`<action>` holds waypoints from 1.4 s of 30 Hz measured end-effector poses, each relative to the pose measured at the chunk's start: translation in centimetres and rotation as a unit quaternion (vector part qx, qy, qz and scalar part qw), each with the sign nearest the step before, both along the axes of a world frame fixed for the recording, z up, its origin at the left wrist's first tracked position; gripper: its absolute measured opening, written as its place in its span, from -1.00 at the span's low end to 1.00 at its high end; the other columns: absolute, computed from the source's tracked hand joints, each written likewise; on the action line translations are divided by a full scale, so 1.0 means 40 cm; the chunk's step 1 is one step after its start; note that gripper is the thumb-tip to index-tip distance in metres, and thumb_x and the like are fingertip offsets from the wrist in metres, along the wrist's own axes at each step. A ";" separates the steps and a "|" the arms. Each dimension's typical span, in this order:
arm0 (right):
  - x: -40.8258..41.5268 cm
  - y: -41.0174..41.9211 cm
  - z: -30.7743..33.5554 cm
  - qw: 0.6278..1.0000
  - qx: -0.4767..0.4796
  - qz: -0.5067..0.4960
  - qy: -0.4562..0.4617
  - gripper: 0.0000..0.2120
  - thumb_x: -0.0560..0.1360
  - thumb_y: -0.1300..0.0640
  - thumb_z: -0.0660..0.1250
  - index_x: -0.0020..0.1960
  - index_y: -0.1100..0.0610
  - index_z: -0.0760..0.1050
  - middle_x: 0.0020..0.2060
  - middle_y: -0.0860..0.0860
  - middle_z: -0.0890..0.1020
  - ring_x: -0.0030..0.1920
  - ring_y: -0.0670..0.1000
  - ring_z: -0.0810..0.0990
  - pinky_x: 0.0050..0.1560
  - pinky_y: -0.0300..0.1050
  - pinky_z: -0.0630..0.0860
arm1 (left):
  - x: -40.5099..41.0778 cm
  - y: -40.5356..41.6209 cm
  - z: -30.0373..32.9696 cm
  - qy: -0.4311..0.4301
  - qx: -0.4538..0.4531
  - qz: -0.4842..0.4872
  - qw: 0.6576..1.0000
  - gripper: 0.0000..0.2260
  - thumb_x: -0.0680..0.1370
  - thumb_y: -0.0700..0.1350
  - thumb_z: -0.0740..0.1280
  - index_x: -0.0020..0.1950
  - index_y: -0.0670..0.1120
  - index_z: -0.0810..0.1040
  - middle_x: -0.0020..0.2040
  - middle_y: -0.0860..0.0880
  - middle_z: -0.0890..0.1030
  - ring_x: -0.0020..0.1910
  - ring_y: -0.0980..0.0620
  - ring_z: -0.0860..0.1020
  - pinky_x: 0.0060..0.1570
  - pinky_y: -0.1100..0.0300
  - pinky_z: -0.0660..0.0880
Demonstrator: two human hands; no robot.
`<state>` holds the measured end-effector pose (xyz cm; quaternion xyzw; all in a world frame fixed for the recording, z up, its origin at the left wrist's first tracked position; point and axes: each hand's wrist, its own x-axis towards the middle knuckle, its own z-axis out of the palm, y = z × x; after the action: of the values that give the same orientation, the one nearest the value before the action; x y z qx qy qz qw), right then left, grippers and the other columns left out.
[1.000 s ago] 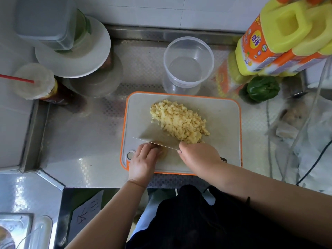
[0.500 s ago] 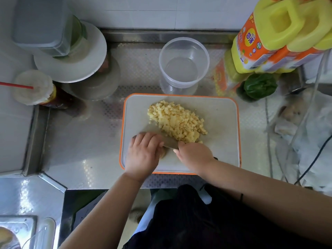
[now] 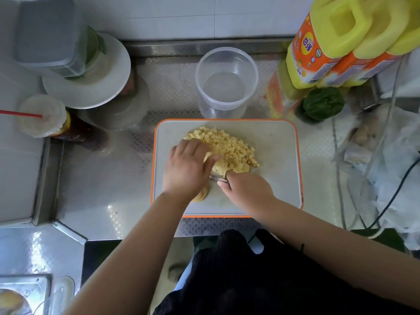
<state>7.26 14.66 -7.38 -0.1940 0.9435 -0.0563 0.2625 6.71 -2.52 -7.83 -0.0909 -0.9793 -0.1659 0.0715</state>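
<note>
A white cutting board (image 3: 277, 142) with an orange rim lies on the steel counter. On it sits a heap of small yellow diced pieces (image 3: 229, 148). My left hand (image 3: 188, 167) lies flat over the left side of the heap, fingers straight, covering most of a knife blade. My right hand (image 3: 246, 187) grips the knife (image 3: 217, 178) by its handle; only a short bit of blade shows between the hands. An uncut yellowish piece (image 3: 201, 195) peeks out below my left wrist.
A clear round plastic container (image 3: 226, 85) stands just behind the board. Yellow-and-orange bottles (image 3: 336, 42) and a green pepper (image 3: 322, 104) are at the back right, plastic bags and cables (image 3: 386, 160) at the right. Plates and a lidded box (image 3: 68, 64) and a cup with a red straw (image 3: 41, 115) stand at the left.
My left hand has moved from the board's near edge up onto the blade and the heap. The knife and my right hand have slid toward the heap.
</note>
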 end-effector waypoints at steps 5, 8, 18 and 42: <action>0.004 0.011 0.007 0.999 -0.040 0.004 -0.002 -0.68 0.64 -0.10 0.05 -0.15 0.10 0.27 -0.48 -0.04 0.34 -0.52 -0.02 0.30 -0.51 -0.15 0.19 | 0.182 -0.034 -0.107 0.099 0.114 0.060 0.987 -0.87 0.65 -0.16 0.27 -0.02 -0.18 0.57 -0.05 -0.15 0.59 -0.12 -0.15 0.52 -0.12 0.03 0.48; 0.028 0.002 -0.003 0.999 -0.026 0.038 0.011 -0.66 0.64 -0.10 0.05 -0.20 0.09 0.27 -0.50 -0.05 0.33 -0.54 -0.03 0.28 -0.53 -0.15 0.20 | 0.227 -0.031 -0.183 0.022 0.076 0.067 0.995 -0.95 0.55 -0.20 0.35 -0.05 -0.14 0.61 -0.04 -0.05 0.58 -0.13 -0.11 0.49 -0.19 0.01 0.45; 0.034 -0.013 -0.003 0.997 0.008 0.082 0.005 -0.74 0.67 0.01 0.05 -0.14 0.12 0.22 -0.46 -0.04 0.33 -0.52 -0.02 0.28 -0.52 -0.17 0.15 | 0.233 -0.032 -0.213 0.026 0.112 0.076 0.990 -0.91 0.53 -0.23 0.31 -0.10 -0.15 0.62 -0.06 -0.05 0.57 -0.11 -0.08 0.46 -0.16 0.14 0.42; 0.030 -0.042 -0.090 0.999 -0.018 0.020 0.027 -0.60 0.19 0.04 0.62 -0.44 0.15 0.40 -0.56 -0.08 -0.12 -0.67 -0.03 0.05 -0.46 -0.45 -0.10 | -0.006 -0.020 -0.023 -0.296 -0.119 -0.076 0.945 -0.58 0.70 0.06 -0.05 0.09 -0.07 0.56 0.03 -0.02 0.58 0.07 -0.07 0.51 0.02 0.04 0.37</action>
<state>8.46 12.98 -10.96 -0.2191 0.9450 -0.0633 0.2346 6.49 -3.31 -8.75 -0.1195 -0.9591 -0.0722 -0.2461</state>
